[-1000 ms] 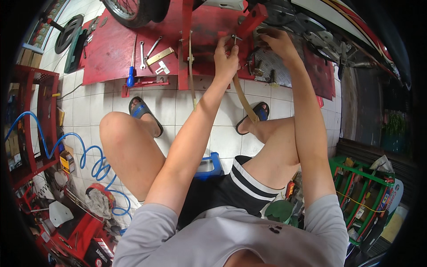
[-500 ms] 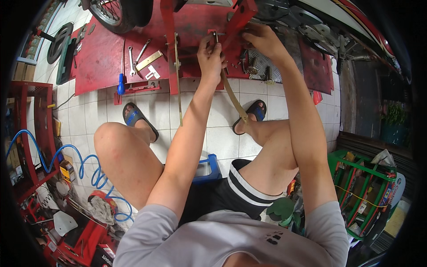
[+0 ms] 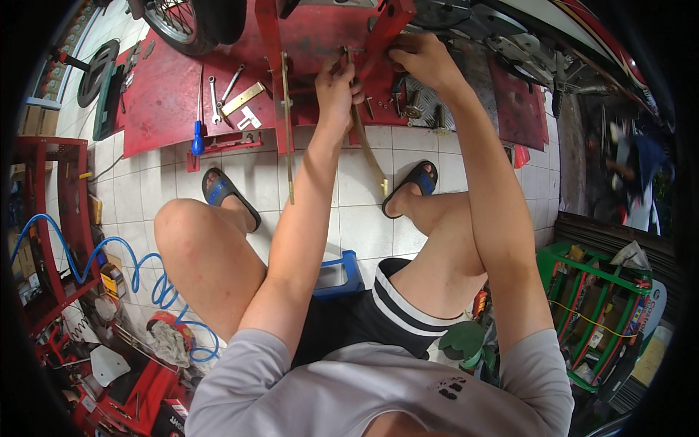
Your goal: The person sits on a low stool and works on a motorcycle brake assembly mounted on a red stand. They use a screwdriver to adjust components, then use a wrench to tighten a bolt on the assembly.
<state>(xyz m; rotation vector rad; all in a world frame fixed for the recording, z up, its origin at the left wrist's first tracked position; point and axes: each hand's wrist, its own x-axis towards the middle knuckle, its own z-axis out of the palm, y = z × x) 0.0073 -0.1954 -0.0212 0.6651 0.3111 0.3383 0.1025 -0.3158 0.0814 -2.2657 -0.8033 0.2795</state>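
Note:
My left hand (image 3: 337, 93) is closed around the upper part of a long, brass-coloured flat metal bar (image 3: 370, 149). The bar's upper end stands beside a red metal upright (image 3: 389, 29), and its lower end hangs toward my right foot. Up by that same upright, my right hand (image 3: 426, 62) has its fingers bent in against the far side; whatever they pinch is hidden. A second brass-coloured bar (image 3: 288, 149) hangs from the left red upright (image 3: 270, 36), beside my left forearm. Bolts (image 3: 413, 109) stand on the platform below my right hand.
The red platform (image 3: 164, 109) carries a blue-handled screwdriver (image 3: 197, 138), wrenches (image 3: 214, 95) and a brass-coloured bracket (image 3: 244, 99). A motorcycle wheel (image 3: 178, 29) is at far left, another motorcycle at upper right. A blue coiled hose (image 3: 131, 255) and green crate (image 3: 593, 313) flank me.
My left hand has shifted slightly left, and the bar's lower end has swung left, turning more edge-on. My right hand has moved a little left. A blurred figure now shows at the far right.

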